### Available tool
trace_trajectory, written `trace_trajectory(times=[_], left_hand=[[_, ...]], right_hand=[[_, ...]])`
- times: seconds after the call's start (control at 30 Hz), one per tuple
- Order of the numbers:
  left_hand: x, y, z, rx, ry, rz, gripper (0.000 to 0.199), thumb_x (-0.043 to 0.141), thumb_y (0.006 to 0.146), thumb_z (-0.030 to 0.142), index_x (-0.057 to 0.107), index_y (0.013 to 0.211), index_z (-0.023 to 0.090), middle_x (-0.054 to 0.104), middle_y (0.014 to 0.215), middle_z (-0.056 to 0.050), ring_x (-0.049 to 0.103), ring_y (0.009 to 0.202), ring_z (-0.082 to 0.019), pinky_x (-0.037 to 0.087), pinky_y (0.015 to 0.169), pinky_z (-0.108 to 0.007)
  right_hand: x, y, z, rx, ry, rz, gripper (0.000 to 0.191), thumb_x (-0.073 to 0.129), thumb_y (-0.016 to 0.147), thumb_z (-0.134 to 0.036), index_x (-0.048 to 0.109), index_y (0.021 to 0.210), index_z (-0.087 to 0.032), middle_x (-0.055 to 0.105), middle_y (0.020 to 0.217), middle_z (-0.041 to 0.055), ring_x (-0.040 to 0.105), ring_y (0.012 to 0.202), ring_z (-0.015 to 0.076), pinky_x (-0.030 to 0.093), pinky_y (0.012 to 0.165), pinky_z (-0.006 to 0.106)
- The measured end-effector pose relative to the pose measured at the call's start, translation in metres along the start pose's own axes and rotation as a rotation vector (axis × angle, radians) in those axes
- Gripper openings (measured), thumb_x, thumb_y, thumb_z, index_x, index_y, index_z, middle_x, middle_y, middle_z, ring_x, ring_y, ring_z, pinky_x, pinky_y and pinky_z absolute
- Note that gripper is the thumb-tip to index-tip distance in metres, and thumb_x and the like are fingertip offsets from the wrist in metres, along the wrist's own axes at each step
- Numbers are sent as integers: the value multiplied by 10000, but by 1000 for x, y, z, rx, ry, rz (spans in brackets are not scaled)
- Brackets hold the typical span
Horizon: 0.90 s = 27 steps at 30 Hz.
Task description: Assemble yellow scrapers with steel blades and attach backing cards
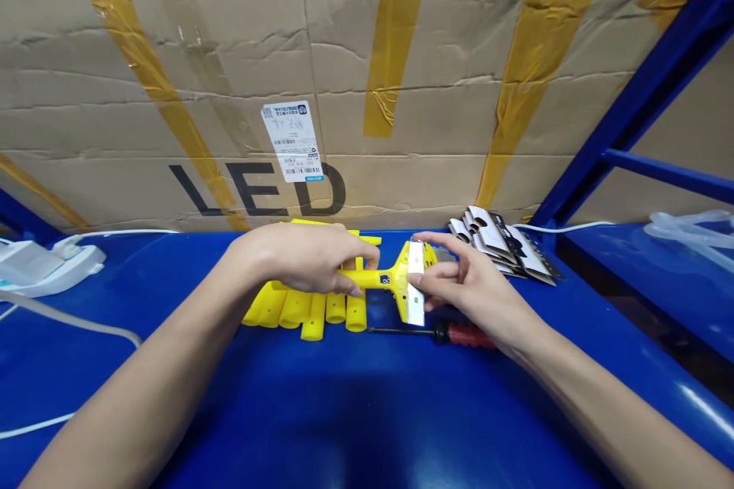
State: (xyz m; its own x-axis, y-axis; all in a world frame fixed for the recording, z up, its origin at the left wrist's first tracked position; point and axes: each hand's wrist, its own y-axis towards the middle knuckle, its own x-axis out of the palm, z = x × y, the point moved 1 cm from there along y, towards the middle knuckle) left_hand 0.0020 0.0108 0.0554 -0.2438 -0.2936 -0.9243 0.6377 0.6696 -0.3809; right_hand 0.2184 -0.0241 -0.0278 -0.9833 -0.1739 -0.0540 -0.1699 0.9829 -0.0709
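On my feed, I take the screwdriver (439,332) on the table (344,412) as landmark. Left of it I see the tubes (311,313), side by side, and farther left the power strip (57,267). Just behind its shaft is the scraper (401,282); behind its handle, overlapping cards (498,241); behind everything, the carton (338,76).

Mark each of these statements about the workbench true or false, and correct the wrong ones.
1. The left hand holds the yellow scraper by its handle. True.
2. The screwdriver's handle is green. False: the screwdriver has a red and black one.
3. The right hand is at the scraper's blade end. True.
4. The cardboard box is printed "LED". True.
5. The cards lie left of the yellow tubes. False: the cards lie right of the yellow tubes.
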Motion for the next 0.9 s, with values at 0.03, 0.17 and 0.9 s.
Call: trace_trajectory(times=[0.03, 0.17, 0.9], left_hand=[[-1, 0, 0, -3, -11, -2, 439, 570, 930, 457, 542, 1338, 298, 690, 1208, -67, 662, 997, -248, 479, 765, -319], [-4, -1, 0, -41, -29, 5, 460, 545, 949, 447, 533, 1375, 275, 676, 1281, -86, 658, 1048, -246, 478, 809, -314], [-1, -2, -7, -118, -14, 8, 573, 516, 950, 467, 465, 1481, 260, 596, 1432, -111, 606, 1207, -284, 470, 928, -345]], right_hand=[[0, 0, 0, -4, 1, 1, 743, 842, 720, -368, 496, 1364, -230, 661, 597, -78, 622, 523, 111, 550, 580, 234], [-2, 3, -2, 16, 27, 95, 731, 786, 767, -498, 484, 1383, -243, 721, 689, -13, 681, 582, 156, 566, 594, 277], [-30, 13, 14, -176, -988, 309, 237, 595, 805, -245, 700, 1017, -229, 796, 829, 22, 752, 813, 247, 547, 721, 361]])
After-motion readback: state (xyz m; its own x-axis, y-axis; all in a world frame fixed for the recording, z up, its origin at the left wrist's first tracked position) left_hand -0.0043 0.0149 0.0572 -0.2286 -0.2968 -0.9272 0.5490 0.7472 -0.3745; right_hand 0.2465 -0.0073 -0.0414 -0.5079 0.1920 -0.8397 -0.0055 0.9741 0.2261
